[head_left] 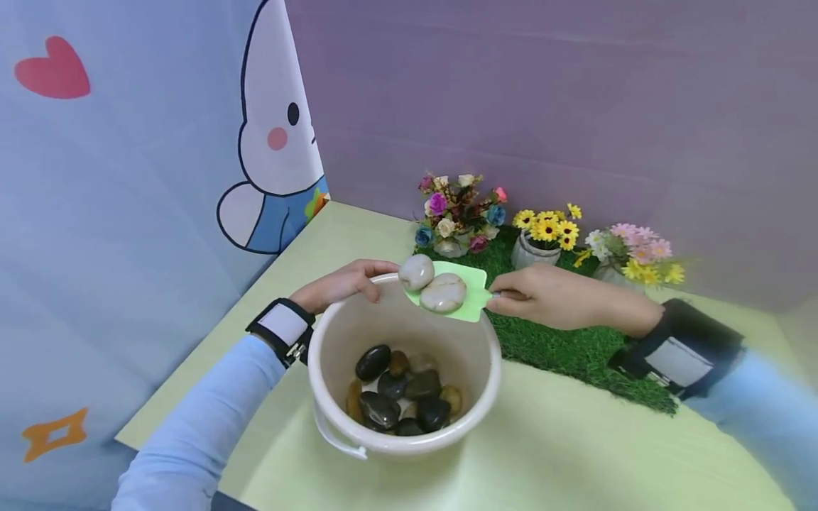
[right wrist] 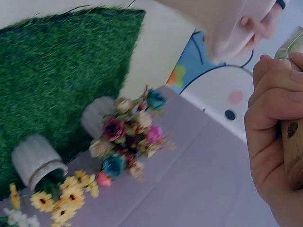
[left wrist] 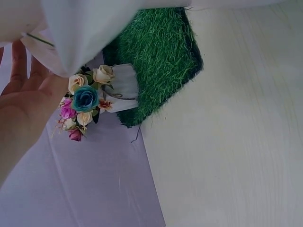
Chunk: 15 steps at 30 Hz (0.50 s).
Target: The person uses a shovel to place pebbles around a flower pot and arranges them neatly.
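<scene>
My right hand grips a small green shovel over the far right rim of a cream bucket. The right wrist view shows its wooden handle inside my curled fingers. Two pale, smooth stones lie on the blade: a rounder stone at the tip and a flat stone behind it. At the far left rim my left hand holds the bucket, thumb on the inner side. Dark and brown stones cover the bucket's bottom.
A green turf mat lies right of the bucket on the pale table. Along its back stand pots of mixed roses, yellow flowers and pink daisies. A white bail handle hangs at the bucket's near left.
</scene>
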{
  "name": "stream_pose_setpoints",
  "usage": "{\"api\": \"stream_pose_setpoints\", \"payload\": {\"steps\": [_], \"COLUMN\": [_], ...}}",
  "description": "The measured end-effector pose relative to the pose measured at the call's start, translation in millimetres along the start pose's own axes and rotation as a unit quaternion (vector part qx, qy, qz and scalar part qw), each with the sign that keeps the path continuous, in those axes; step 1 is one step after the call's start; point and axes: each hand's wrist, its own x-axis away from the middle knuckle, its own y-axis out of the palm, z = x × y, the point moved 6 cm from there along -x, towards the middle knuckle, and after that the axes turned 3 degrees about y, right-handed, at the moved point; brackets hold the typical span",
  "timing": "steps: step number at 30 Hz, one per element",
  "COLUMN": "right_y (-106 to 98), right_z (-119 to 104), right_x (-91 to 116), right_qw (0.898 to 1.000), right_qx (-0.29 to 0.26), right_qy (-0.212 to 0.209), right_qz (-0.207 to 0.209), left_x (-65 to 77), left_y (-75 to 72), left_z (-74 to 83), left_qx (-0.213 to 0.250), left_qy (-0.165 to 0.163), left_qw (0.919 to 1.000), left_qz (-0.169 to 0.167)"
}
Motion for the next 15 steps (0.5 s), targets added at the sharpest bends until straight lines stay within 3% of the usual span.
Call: {"api": "stream_pose_setpoints", "payload": {"steps": [8,15], "right_y": [-7.6,-7.4], "right_z": [34.0,68.0], "right_x": [17.7,33.1], "right_qw": [0.996,0.991], "right_qx": [-0.019,-0.029], "right_qy": [0.081,0.124], "right_qz": [0.022,0.036], "left_x": [-0.8,-1.0], "left_y": [-0.8,1.1], "left_z": [0.1,1.1], "left_qx": [-0.006,-0.003], "left_qy": [0.000,0.007], "left_qw": [1.0000,0.9999], "left_qz": [-0.007,-0.010]}}
